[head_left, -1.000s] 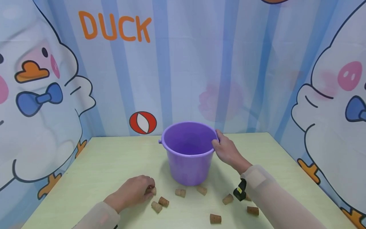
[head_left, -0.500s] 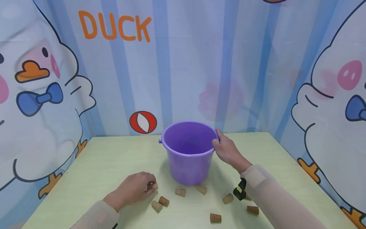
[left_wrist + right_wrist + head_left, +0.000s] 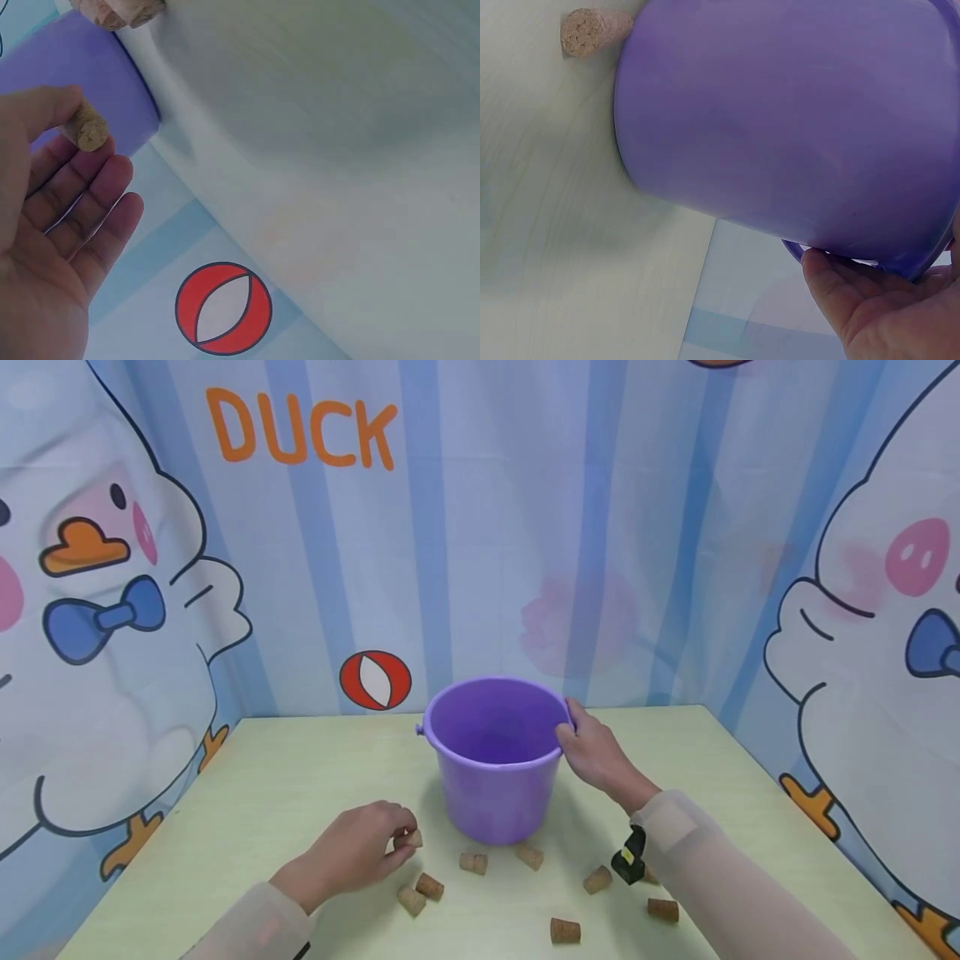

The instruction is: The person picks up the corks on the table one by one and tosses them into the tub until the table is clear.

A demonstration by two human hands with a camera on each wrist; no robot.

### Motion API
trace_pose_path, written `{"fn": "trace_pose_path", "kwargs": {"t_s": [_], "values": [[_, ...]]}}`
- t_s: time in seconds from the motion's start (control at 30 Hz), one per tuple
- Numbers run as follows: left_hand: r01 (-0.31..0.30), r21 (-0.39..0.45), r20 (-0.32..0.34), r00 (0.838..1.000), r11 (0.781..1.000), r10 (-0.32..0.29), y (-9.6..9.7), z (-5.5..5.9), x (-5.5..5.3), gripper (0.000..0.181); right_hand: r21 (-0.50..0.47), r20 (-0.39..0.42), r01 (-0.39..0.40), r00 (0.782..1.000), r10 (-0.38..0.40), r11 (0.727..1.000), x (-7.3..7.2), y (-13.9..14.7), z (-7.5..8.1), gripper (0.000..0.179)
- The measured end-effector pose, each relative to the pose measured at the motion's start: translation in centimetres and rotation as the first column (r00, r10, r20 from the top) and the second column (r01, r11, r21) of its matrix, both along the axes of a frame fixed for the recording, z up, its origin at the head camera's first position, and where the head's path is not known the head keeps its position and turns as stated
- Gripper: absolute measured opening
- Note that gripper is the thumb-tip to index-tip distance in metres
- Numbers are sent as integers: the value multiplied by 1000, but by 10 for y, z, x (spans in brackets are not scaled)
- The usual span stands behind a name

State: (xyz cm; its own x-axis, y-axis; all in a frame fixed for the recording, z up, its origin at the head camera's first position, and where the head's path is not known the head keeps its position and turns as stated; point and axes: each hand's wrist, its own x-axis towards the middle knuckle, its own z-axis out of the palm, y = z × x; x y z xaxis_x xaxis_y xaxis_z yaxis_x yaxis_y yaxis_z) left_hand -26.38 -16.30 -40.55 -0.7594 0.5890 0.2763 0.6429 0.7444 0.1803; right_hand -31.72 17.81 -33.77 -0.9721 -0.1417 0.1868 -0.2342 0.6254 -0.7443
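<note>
A purple bucket (image 3: 495, 802) stands upright on the table, its mouth facing up. My right hand (image 3: 600, 756) grips its rim on the right side; the right wrist view shows the fingers (image 3: 829, 292) against the outer wall by the rim. Between thumb and fingertips my left hand (image 3: 356, 847) pinches a cork stopper (image 3: 88, 129), held just left of the bucket. The other left fingers are spread loosely. Two corks, one pale (image 3: 411, 901) and one darker (image 3: 430, 886), lie near the left hand. Another cork (image 3: 592, 32) sits close to the bucket's base in the right wrist view.
More corks lie in front of the bucket and to its right, among them one pale cork (image 3: 597, 880) and two darker corks (image 3: 566, 931) (image 3: 663, 910). My right forearm partly covers another. Behind the pale table (image 3: 300, 768) hangs a printed curtain (image 3: 487, 527).
My left hand has lifted its cork and carried it slightly forward and right, closer to the bucket. The right hand and the bucket have stayed in place.
</note>
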Motion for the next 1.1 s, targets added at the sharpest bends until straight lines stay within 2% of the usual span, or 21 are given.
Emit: {"fn": "trace_pose_path", "kwargs": {"t_s": [0.47, 0.8, 1.1], "values": [[9, 34, -46, 999, 999, -7, 6, 18, 7, 10, 5, 2, 5, 1000, -5, 1000, -1, -1, 0, 69], [37, 63, -160, 987, 997, -26, 7, 31, 9, 12, 8, -16, 5, 1000, -5, 1000, 0, -1, 0, 67], [50, 81, -170, 985, 995, -36, 10, 43, 11, 13, 14, -3, 10, 1000, -10, 1000, -1, -1, 0, 70]]}}
